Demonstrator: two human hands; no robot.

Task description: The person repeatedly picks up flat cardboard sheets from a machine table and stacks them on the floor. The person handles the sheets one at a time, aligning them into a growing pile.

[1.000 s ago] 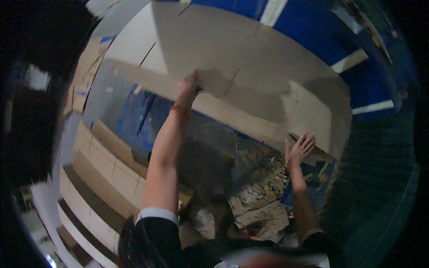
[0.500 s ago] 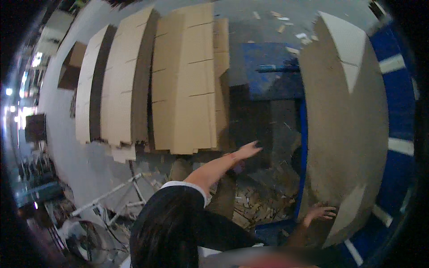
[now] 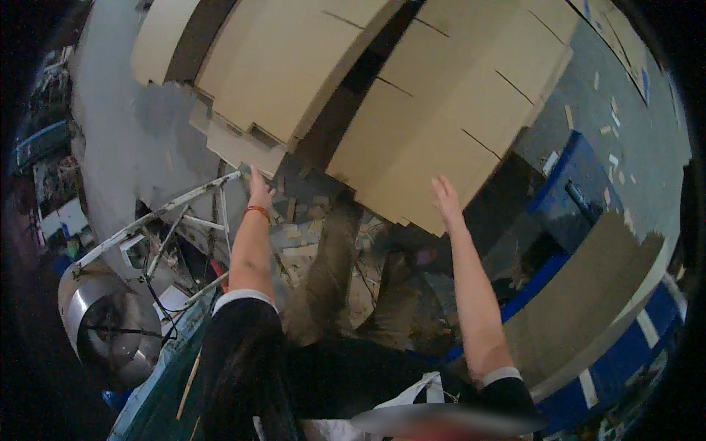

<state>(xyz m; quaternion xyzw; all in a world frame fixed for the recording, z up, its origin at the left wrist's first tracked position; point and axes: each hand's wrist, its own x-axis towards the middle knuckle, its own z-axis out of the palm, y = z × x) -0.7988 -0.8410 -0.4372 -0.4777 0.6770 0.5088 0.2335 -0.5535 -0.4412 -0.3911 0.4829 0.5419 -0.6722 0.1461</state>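
My left hand (image 3: 259,191) is stretched out with its fingers apart, near the front corner of the middle stack of flat cardboard sheets (image 3: 287,59). A red band circles that wrist. My right hand (image 3: 446,200) reaches forward with straight fingers at the near right edge of another slotted cardboard stack (image 3: 441,103). Whether its fingertips touch the board or hover over it, I cannot tell. Neither hand holds anything. Both stacks lie ahead of me, with a dark gap between them.
At far left stands a third cardboard stack (image 3: 163,37). A white metal frame (image 3: 162,209) and a round shiny metal drum (image 3: 110,323) are on my left. To my right, brown board (image 3: 588,301) lies by a blue striped surface (image 3: 632,353). Cardboard scraps (image 3: 301,220) litter the floor.
My view has turned left, toward the stacks. My right hand has left the brown board on the right and now reaches to the nearer stack; my left hand has moved leftward.
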